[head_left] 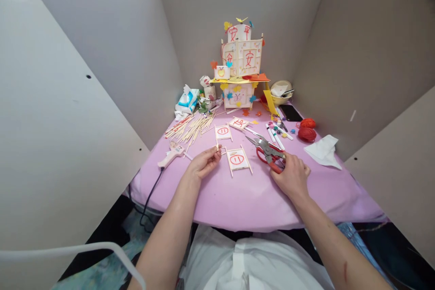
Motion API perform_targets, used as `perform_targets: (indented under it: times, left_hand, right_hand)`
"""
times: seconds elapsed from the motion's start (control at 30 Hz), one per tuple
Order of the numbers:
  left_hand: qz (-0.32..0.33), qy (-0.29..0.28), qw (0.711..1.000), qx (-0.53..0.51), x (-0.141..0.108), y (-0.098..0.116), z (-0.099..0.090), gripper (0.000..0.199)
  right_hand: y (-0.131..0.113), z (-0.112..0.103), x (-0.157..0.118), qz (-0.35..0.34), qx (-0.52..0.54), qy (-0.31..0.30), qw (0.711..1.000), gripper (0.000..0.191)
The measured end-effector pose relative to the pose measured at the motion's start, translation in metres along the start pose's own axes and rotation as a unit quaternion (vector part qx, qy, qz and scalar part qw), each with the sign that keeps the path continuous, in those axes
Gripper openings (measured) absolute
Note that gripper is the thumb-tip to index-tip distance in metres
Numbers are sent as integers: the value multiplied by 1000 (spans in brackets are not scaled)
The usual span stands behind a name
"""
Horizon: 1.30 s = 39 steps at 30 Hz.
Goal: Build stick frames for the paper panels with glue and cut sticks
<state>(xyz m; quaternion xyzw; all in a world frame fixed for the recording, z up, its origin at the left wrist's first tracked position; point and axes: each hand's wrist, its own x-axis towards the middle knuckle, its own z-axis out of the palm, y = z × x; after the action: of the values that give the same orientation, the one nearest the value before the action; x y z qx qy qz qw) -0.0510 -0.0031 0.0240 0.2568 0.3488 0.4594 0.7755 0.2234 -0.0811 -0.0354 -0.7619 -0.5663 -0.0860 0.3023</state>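
My left hand (207,161) is closed in a pinch on a short, thin wooden stick (218,147); much of it is hidden by the fingers. Just right of it lies a small stick-framed white panel (237,159) with a red circled mark. A similar panel (223,132) and a tilted one with a red character (239,123) lie behind. My right hand (292,173) grips the handles of grey metal pliers (268,148), whose jaws point left and away from me. Red-handled scissors (261,156) lie against the pliers, partly covered by them.
A paper-and-stick tower (242,56) stands at the back. Loose sticks (195,128) and a corded glue gun (171,155) lie left. Markers (277,138), red yarn balls (306,134), a phone (291,113), a bowl (280,99) and a tissue (324,151) are right. Partitions enclose the table.
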Motion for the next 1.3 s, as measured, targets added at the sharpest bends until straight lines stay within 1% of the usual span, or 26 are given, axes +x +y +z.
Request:
perform_targets:
  times: [0.1,0.2,0.3,0.37,0.43,0.57,0.7,0.8,0.87,1.0,1.07,1.13,1.2,1.23,1.27,1.3]
  left_hand:
    - [-31,-4,998,-56,-3,-1,1,19]
    - [-44,-2,995,-86,-6,-3,1,14]
    - [-5,0,999,-36,-6,-6,-1,8]
    - [27,-1,1000,-3,-6,-9,-2,9]
    - [42,-2,999,11,-5,-11,-2,11]
    - [51,22,998,31,-4,-13,0,20]
    - [52,31,997,38,-2,-14,0,24]
    - [45,33,997,48,-2,-15,1,24]
    - [39,32,997,57,-4,-16,3,21]
    - [22,28,997,68,-6,-19,7,14]
    - [13,30,997,70,-7,-20,9,14]
    - [5,28,997,71,-6,-21,9,14]
    - [-2,22,997,69,-5,-22,9,14]
    - [-6,19,997,69,-4,-24,9,14]
    - [-12,16,997,70,-4,-25,10,14]
    - [-18,12,997,71,-4,-26,10,15]
  right_hand:
    - [-1,1,-1,0,-2,-2,1000,51]
    - [-1,-1,0,10,3,-7,1000,50]
    - [3,-7,6,49,20,-18,998,47]
    - [9,-12,12,84,22,-27,996,44]
    - [17,-18,19,118,4,-40,992,45]
    - [32,-30,34,180,-69,-87,977,58]
    - [37,-34,47,206,-125,-146,960,69]
    - [36,-32,54,218,-146,-149,953,73]
    - [36,-27,55,221,-162,-147,950,76]
    - [38,-17,54,195,-161,-147,956,81]
    - [39,-14,53,174,-141,-128,966,85]
    - [38,-15,52,156,-114,-91,977,87]
    - [31,-20,51,126,-68,-35,989,80]
    - [23,-23,49,96,-30,-10,995,74]
    - [14,-26,47,52,18,9,998,65]
    - [2,-28,43,-9,78,13,997,54]
